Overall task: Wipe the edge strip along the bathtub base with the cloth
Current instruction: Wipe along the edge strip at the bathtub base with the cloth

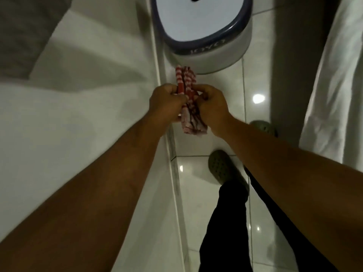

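Observation:
A red-and-white striped cloth [186, 79] is bunched between both hands, held in the air above the floor. My left hand [166, 102] grips its left side and my right hand [211, 106] grips its right side; part of the cloth hangs below the fingers. The white bathtub [68, 114] fills the left of the view. Its pale edge strip [173, 167] runs along the base where the tub meets the floor tiles, passing under my left wrist. The cloth does not touch the strip.
A white plastic stool with a dark blue rim [206, 32] stands on the glossy tiled floor [255, 79] just beyond the cloth. My feet in green clogs [222, 165] stand right of the strip. A white curtain [337, 85] hangs at the right.

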